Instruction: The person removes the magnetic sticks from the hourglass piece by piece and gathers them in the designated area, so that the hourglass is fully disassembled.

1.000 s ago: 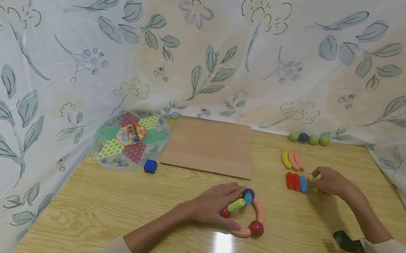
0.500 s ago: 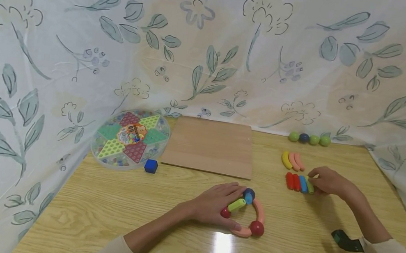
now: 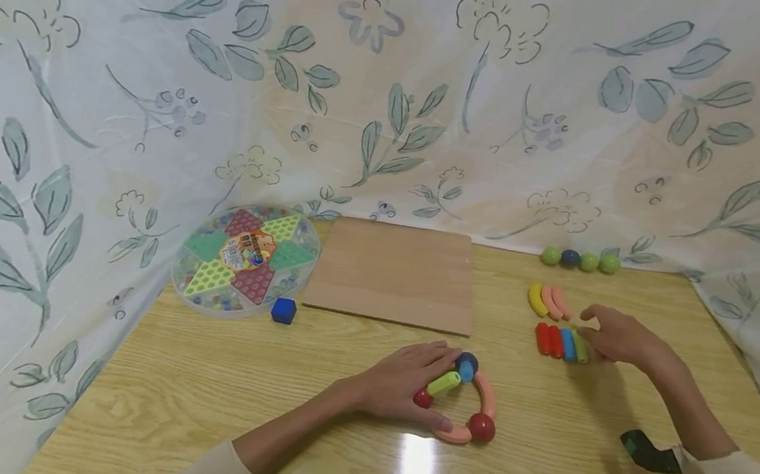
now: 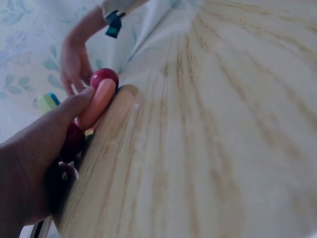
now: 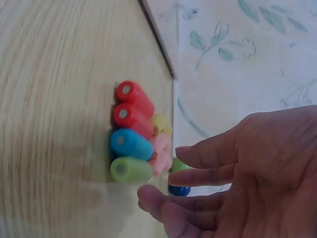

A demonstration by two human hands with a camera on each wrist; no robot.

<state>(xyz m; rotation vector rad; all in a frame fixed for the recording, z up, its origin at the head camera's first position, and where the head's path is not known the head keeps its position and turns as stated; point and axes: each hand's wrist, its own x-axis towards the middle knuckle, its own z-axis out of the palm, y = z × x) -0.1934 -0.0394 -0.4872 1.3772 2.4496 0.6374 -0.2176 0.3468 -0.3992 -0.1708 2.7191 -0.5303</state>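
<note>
My left hand (image 3: pixel 395 384) spans a ring of magnetic rods and balls on the table, holding its left side between thumb and fingers. In the left wrist view the thumb presses a curved pink rod (image 4: pixel 99 105) that meets a red ball (image 4: pixel 105 77). A light green rod (image 3: pixel 444 383) and a dark blue ball (image 3: pixel 467 363) show by the fingers. My right hand (image 3: pixel 622 338) is beside a row of short straight rods, its fingers spread with nothing between them. A green rod (image 5: pixel 131 170) is nearest, alongside a blue rod (image 5: pixel 131 144) and two red rods (image 5: pixel 133 119).
Behind the row lie a yellow curved rod (image 3: pixel 538 300) and two pink ones. Green balls (image 3: pixel 588 262) and a dark blue one line up at the cloth backdrop. A wooden board (image 3: pixel 393 273), a round Chinese checkers set (image 3: pixel 245 261) and a blue cube (image 3: pixel 284 310) stand farther left.
The right hand has set the green rod at the right end of the row, against the blue rod, and let go of it. The left hand has stayed on the ring.
</note>
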